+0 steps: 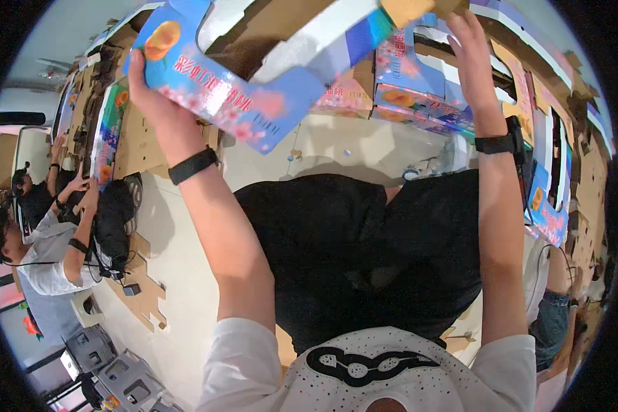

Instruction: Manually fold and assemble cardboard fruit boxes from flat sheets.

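My left hand grips the left end of a blue cardboard fruit box printed with peaches and pink blossoms. Its thumb lies over the printed front panel, while the other fingers are partly hidden behind the board. The box is tilted, with a cut-out dip in its front wall and a brown inside showing. At the top, my right hand has its fingers stretched out beside a tan cardboard flap at the box's far right. Whether those fingertips touch the flap I cannot tell.
More printed boxes stand beyond my knees, with others at the right. A person at the left handles another box. Flat cardboard scraps lie on the floor near grey plastic stools. Another person's arm shows at far right.
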Available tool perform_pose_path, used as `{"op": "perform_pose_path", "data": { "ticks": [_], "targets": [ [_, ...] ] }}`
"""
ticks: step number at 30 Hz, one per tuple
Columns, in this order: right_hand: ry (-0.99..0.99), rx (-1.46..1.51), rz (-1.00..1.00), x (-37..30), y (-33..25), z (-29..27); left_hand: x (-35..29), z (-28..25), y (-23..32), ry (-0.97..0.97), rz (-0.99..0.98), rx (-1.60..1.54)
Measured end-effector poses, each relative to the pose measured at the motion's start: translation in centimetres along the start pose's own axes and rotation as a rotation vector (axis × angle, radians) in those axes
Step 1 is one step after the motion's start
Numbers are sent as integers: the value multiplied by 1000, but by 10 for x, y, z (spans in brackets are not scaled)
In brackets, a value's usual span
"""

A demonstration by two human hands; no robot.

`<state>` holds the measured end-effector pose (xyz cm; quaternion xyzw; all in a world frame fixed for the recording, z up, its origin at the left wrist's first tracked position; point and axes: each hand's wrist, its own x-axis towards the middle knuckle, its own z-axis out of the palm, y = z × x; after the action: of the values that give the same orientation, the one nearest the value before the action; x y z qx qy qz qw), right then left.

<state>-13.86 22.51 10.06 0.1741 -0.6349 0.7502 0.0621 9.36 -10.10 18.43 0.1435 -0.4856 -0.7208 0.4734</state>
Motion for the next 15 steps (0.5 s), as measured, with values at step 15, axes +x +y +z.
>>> {"op": "perform_pose_path", "data": {
  "ticks": [15],
  "targets": [
    [-351, 273, 511, -4, -47, -53, 18, -22, -12, -29, -139, 170]
  ]
}}
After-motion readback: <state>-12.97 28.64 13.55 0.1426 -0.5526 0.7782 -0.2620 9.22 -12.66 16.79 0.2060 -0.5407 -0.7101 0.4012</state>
